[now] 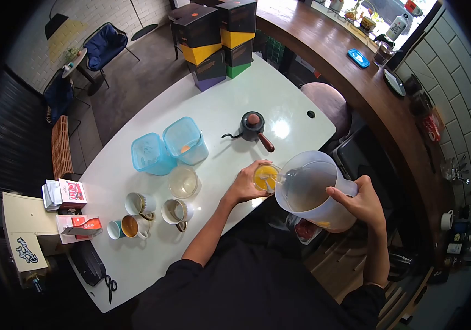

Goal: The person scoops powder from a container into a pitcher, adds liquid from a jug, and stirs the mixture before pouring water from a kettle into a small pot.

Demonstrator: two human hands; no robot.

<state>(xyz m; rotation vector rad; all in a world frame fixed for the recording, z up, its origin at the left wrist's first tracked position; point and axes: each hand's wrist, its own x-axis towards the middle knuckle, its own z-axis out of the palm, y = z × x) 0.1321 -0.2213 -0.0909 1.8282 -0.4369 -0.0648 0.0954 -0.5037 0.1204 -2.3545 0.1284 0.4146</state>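
My left hand [242, 185] is wrapped round a small clear glass with yellow-orange contents [266, 177], near the table's front edge. In my right hand [363, 202] is the handle of a large translucent plastic pitcher [323, 206]. The pitcher is tilted left, its spout right at the glass rim, and a clear streak shows between them. Beyond the glass stands a black gooseneck kettle [252, 125] with a wooden handle and knob. To the left are two light-blue plastic containers [185, 140] and a clear round tub [184, 182].
Several mugs [178, 212] stand on the white table [216, 242] at the left, with card holders [79, 225] and scissors [111, 287] beyond them. Stacked black boxes [196, 27] are at the far end. A brown wooden counter [351, 71] curves along the right, with a stool [328, 104] beside it.
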